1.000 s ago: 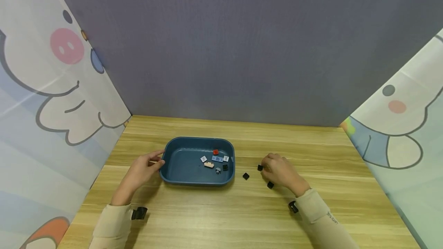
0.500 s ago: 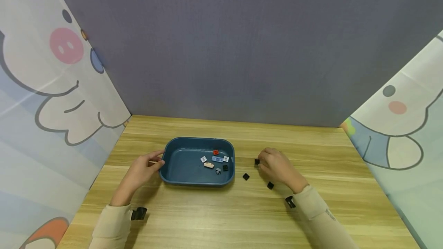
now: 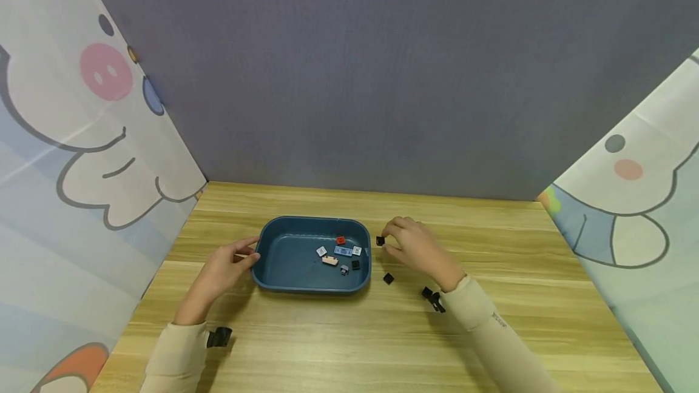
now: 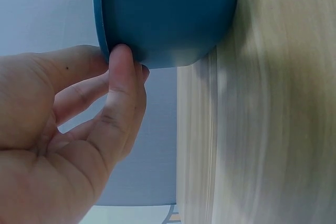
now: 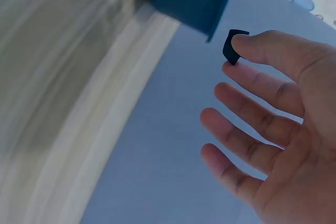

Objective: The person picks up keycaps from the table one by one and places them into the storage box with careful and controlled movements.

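The blue bin [image 3: 311,289] stands on the table, its left end touched from outside by my left hand [image 3: 224,268]. In the left wrist view, those fingertips [image 4: 122,59] rest at the rim. My right hand [image 3: 417,250] pinches a small black square piece [image 3: 380,241] between thumb and index finger, just right of the bin; its other fingers are spread loosely in the right wrist view. Two similar black pieces lie on the table: one [image 3: 388,278] below the right hand, another [image 3: 426,292] beside the wrist camera.
Inside the bin lie a red piece [image 3: 341,240], a light-blue strip [image 3: 343,251], two white tiles, a cream piece [image 3: 330,260], a grey piece [image 3: 344,270] and a black piece [image 3: 355,264]. A grey panel [image 3: 349,77] stands behind the wooden table [image 3: 306,344].
My right hand has moved left and away from me towards the bin, carrying the black piece up from among the others. The left hand and the bin stay where they were.
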The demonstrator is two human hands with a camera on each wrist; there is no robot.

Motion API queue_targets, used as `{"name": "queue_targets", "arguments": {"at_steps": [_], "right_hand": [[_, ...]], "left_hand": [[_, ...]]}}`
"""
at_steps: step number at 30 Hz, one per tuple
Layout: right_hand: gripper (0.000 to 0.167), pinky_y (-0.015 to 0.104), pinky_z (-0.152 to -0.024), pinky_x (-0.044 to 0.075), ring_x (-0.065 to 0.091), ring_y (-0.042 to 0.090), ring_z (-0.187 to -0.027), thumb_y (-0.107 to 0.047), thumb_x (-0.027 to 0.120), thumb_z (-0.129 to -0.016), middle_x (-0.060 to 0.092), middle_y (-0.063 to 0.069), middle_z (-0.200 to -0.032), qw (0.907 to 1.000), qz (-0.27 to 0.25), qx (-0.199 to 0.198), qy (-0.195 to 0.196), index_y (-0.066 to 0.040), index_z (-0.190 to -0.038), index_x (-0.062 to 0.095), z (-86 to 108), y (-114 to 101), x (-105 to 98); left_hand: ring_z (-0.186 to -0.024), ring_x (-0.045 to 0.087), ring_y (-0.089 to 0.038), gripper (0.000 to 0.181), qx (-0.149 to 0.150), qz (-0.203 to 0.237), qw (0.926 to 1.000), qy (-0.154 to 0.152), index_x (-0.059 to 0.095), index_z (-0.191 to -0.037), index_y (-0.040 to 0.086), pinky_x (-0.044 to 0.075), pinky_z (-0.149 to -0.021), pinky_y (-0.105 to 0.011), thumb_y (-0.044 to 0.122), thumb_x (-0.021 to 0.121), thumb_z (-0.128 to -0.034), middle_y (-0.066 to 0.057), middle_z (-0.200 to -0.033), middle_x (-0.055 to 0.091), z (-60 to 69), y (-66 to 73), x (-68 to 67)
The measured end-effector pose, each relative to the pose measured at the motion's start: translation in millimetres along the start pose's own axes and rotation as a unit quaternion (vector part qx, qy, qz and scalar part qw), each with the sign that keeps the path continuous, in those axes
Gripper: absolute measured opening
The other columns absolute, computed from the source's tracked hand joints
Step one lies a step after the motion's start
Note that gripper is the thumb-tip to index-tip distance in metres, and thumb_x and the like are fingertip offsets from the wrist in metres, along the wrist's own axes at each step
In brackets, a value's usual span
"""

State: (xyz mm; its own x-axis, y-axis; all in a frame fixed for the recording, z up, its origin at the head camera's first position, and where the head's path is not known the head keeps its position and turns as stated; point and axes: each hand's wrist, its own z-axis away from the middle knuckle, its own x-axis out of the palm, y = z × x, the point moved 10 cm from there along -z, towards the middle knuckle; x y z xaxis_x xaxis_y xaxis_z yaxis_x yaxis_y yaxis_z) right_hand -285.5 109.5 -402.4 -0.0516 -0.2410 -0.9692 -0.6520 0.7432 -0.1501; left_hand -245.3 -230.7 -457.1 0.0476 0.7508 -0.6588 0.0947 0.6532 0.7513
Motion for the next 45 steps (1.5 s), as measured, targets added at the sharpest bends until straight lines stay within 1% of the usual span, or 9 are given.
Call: {"name": "queue_targets", "arguments": {"at_steps": [3, 6, 9, 14, 18, 23, 33, 38, 45], "right_hand": [[0.02, 0.05, -0.092, 0.05, 0.06, 0.026, -0.106, -0.022, 0.076, -0.092, 0.064, 0.004, -0.116, 1.0, -0.003, -0.005, -0.008, -0.012, -0.109, 0.073, -9.8, -11, 0], [0.02, 0.049, -0.092, 0.049, 0.06, 0.025, -0.105, -0.024, 0.075, -0.093, 0.064, 0.004, -0.116, 0.9998, -0.004, -0.017, -0.014, -0.014, -0.109, 0.073, -19.0, -24, 3], [0.02, 0.046, -0.09, 0.05, 0.059, 0.024, -0.102, -0.025, 0.074, -0.093, 0.064, 0.003, -0.115, 0.9991, -0.008, -0.035, -0.021, -0.014, -0.11, 0.073, -26.8, -38, 7], [0.02, 0.041, -0.085, 0.051, 0.06, 0.022, -0.1, -0.025, 0.074, -0.093, 0.064, 0.003, -0.113, 0.9971, -0.014, -0.073, -0.019, -0.014, -0.111, 0.073, -38.3, -63, 13], [0.019, 0.038, -0.086, 0.051, 0.061, 0.02, -0.101, -0.027, 0.073, -0.094, 0.064, 0.002, -0.114, 0.995, 0.005, -0.099, -0.015, -0.016, -0.11, 0.073, -46.0, -81, 18], [0.02, 0.037, -0.088, 0.05, 0.06, 0.02, -0.101, -0.03, 0.071, -0.096, 0.064, 0.001, -0.114, 0.9931, 0.01, -0.115, -0.018, -0.016, -0.11, 0.074, -51.1, -97, 21], [0.023, 0.037, -0.089, 0.05, 0.059, 0.02, -0.104, -0.03, 0.072, -0.096, 0.064, 0.002, -0.117, 0.9929, 0.007, -0.117, -0.021, -0.015, -0.113, 0.073, -52.4, -105, 23], [0.023, 0.038, -0.09, 0.049, 0.059, 0.021, -0.103, -0.027, 0.072, -0.095, 0.064, 0.002, -0.115, 0.9932, -0.008, -0.116, -0.015, -0.013, -0.113, 0.074, -51.1, -103, 20], [0.02, 0.04, -0.093, 0.049, 0.059, 0.021, -0.104, -0.023, 0.075, -0.093, 0.064, 0.002, -0.113, 0.9936, -0.02, -0.111, -0.007, -0.013, -0.11, 0.074, -43.9, -94, 11]], "left_hand": [[-0.092, 0.07, -0.032, 0.045, -0.001, 0.001, 1.0, -0.001, 0.055, -0.141, -0.001, 0.054, -0.067, -0.035, 0.01, 0.064, -0.0991, -0.021, -0.11, 0.068, 0.2, 0.0, 0.1], [-0.093, 0.069, -0.034, 0.045, -0.004, 0.004, 1.0, -0.003, 0.055, -0.142, -0.001, 0.055, -0.068, -0.036, 0.011, 0.064, -0.0996, -0.021, -0.111, 0.068, 0.2, -0.1, 0.2], [-0.094, 0.069, -0.034, 0.045, -0.007, 0.006, 0.9999, -0.005, 0.054, -0.142, 0.0, 0.055, -0.069, -0.037, 0.012, 0.064, -0.1, -0.021, -0.113, 0.067, 0.1, -0.6, 0.7], [-0.095, 0.069, -0.035, 0.045, -0.006, 0.007, 0.9999, -0.006, 0.054, -0.142, 0.0, 0.055, -0.069, -0.037, 0.012, 0.063, -0.1, -0.021, -0.112, 0.067, 0.0, -0.7, 1.3], [-0.095, 0.069, -0.034, 0.044, -0.005, 0.006, 1.0, -0.002, 0.055, -0.142, -0.001, 0.055, -0.069, -0.035, 0.011, 0.064, -0.0998, -0.02, -0.11, 0.068, 0.0, 0.1, 1.0], [-0.095, 0.069, -0.035, 0.044, -0.004, 0.008, 1.0, -0.002, 0.055, -0.141, -0.002, 0.055, -0.068, -0.035, 0.012, 0.064, -0.1001, -0.021, -0.11, 0.068, 1.0, 1.1, 1.7], [-0.094, 0.069, -0.035, 0.044, -0.005, 0.01, 0.9999, -0.002, 0.055, -0.141, -0.002, 0.056, -0.069, -0.037, 0.012, 0.065, -0.0997, -0.02, -0.11, 0.068, 1.6, 2.7, 2.1], [-0.094, 0.069, -0.035, 0.044, -0.002, 0.007, 1.0, -0.003, 0.056, -0.141, -0.002, 0.056, -0.069, -0.038, 0.012, 0.065, -0.0995, -0.02, -0.11, 0.068, 1.7, 3.4, 2.0], [-0.093, 0.07, -0.034, 0.044, 0.001, 0.013, 0.9999, -0.002, 0.056, -0.14, -0.003, 0.055, -0.068, -0.035, 0.011, 0.065, -0.0993, -0.02, -0.109, 0.068, 1.8, 3.8, 1.3]]}}
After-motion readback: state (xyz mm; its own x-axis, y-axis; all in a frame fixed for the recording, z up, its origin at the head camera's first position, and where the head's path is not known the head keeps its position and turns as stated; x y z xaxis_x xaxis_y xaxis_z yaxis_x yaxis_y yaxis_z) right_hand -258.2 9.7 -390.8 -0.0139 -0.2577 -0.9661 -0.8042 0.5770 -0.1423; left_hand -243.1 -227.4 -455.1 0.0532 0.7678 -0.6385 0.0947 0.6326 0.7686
